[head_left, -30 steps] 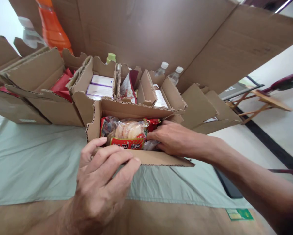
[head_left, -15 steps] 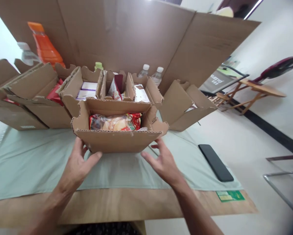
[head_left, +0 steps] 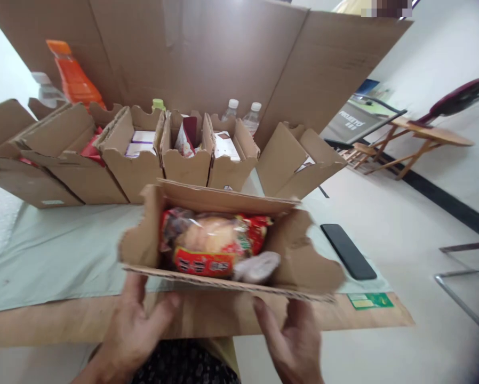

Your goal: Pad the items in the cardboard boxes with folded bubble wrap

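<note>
- Fingers of the left hand [head_left: 137,328] and right hand [head_left: 290,338] clamp the cardboard box [head_left: 313,253], tips hidden
- Red snack bag [head_left: 207,242] and whitish packet [head_left: 257,268] lie inside

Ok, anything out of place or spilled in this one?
The rightmost cardboard box looks out of place: a gap parts it from the row of boxes. No spill shows; the snack packet lies inside the held box.

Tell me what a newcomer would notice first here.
Probably the open cardboard box at front center, held between the left hand and right hand, with a red-and-clear snack bag inside. Next might be the bright orange bottle at upper left, behind the row of boxes.
</note>
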{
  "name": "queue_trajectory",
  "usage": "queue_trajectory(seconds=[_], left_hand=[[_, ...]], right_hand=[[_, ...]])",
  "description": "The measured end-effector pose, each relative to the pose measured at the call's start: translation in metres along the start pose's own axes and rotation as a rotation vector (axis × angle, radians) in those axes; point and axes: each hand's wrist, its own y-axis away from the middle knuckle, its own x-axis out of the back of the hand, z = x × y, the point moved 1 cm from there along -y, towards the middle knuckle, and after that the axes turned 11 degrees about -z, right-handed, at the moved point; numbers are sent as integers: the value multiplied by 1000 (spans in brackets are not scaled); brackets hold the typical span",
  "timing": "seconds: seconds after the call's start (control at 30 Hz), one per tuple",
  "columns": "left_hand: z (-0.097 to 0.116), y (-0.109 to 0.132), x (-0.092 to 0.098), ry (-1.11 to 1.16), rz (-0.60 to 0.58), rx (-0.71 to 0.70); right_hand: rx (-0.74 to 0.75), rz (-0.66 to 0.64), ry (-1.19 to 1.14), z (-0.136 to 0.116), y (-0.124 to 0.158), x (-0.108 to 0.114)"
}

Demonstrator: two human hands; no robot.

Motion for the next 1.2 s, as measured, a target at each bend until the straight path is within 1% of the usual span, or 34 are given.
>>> queue_trajectory(seconds=[0.03, 0.1, 0.13, 0.17, 0.23, 0.3, 0.33, 0.4, 0.47, 0.53, 0.63, 0.67, 0.73, 0.77, 0.83, 0.9, 0.97, 1.03, 1.07, 1.13, 1.2], left_hand=[[-2, -6, 13, 47, 53, 19], [0, -21, 32, 113, 148, -20], [1, -28, 35, 138, 170, -49], [3, -34, 33, 159, 172, -65], [4, -41, 19, 205, 110, -50], [4, -43, -4, 240, 15, -5], [3, -42, -14, 247, -31, 18], [2, -41, -31, 255, -111, 51], [2, -41, -40, 251, -158, 64], [2, -43, -42, 227, -180, 66], [2, -47, -40, 165, -167, 64], [2, -49, -40, 149, -160, 62], [4, -51, -40, 118, -159, 52], [6, -53, -42, 99, -178, 45], [11, -55, -49, 50, -255, 28], [13, -58, -59, -1, -345, 11], [11, -61, -70, -45, -405, -8], [2, -63, -81, -87, -428, -22], [-4, -64, -85, -110, -433, -29], [-17, -65, -90, -154, -430, -44], [-26, -65, -91, -182, -428, -64]], right_hand=[[42, -41, -35, -12, -9, -11], [103, -106, -115, -31, -29, -28], [115, -122, -146, -34, -37, -31], [116, -118, -161, -31, -41, -31], [88, -59, -148, -12, -37, -21], [18, 9, -131, 19, -22, 0], [-25, 17, -143, 34, -13, 12], [-106, -35, -210, 59, -3, 34], [-163, -122, -304, 73, -5, 46], [-193, -172, -386, 79, -18, 48], [-207, -188, -438, 86, -36, 39], [-209, -195, -437, 89, -37, 35], [-243, -200, -430, 100, -28, 31], [-273, -177, -429, 106, -18, 31], [-335, -79, -428, 117, 5, 38], [-364, 104, -405, 121, 24, 51], [-350, 313, -354, 116, 31, 64], [-297, 493, -289, 105, 24, 71], [-260, 549, -256, 99, 15, 71], [-187, 580, -197, 91, -7, 65], [-116, 570, -166, 86, -30, 53]])
